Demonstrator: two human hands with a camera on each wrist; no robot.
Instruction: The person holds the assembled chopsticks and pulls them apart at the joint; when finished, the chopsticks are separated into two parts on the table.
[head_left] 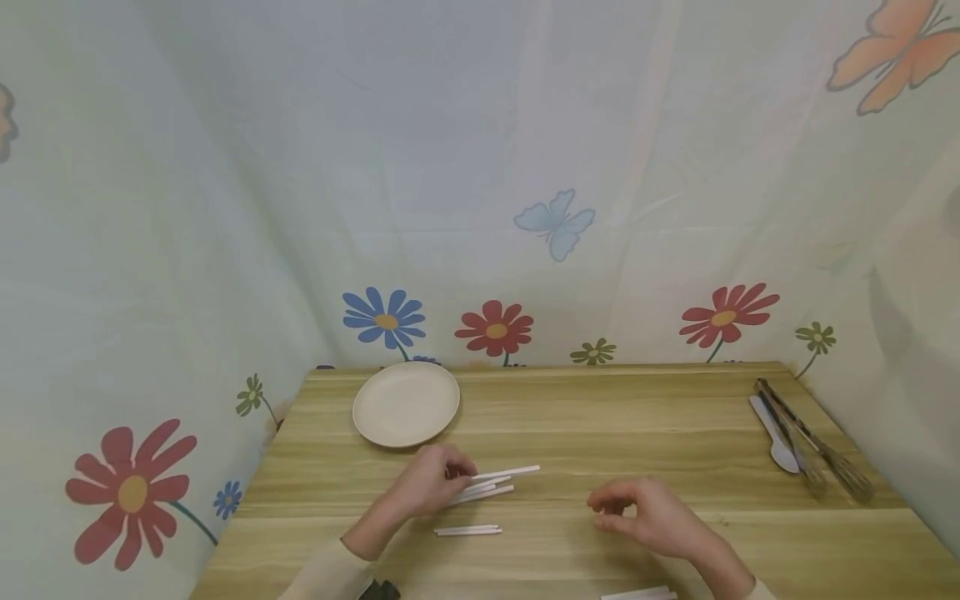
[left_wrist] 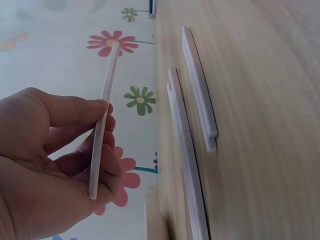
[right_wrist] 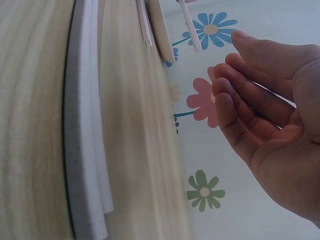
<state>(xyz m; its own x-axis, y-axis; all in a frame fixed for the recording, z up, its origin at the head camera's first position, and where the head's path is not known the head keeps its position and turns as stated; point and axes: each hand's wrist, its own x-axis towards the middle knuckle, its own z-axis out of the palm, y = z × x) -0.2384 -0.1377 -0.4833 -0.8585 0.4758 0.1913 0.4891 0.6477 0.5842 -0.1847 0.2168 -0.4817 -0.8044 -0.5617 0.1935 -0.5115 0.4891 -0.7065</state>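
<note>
My left hand (head_left: 433, 482) pinches one thin white stick (left_wrist: 104, 125) between thumb and fingers, held above the table. Below that hand, several more white sticks (head_left: 487, 492) lie on the wood in a loose group. Closer to me is a small bundle of white sticks (head_left: 468, 530), side by side. My right hand (head_left: 651, 517) hovers to the right with loosely bent fingers and nothing in them. Beneath it, at the bottom edge of the head view, lie further white sticks (head_left: 639, 594), seen large in the right wrist view as pale bars (right_wrist: 87, 125).
A round cream plate (head_left: 407, 405) sits at the back left of the wooden table (head_left: 585, 433). On the right lie a white spoon (head_left: 774, 437) and metal utensils (head_left: 817, 442), one resembling a whisk. A flowered curtain (head_left: 450, 167) surrounds the table's back and sides.
</note>
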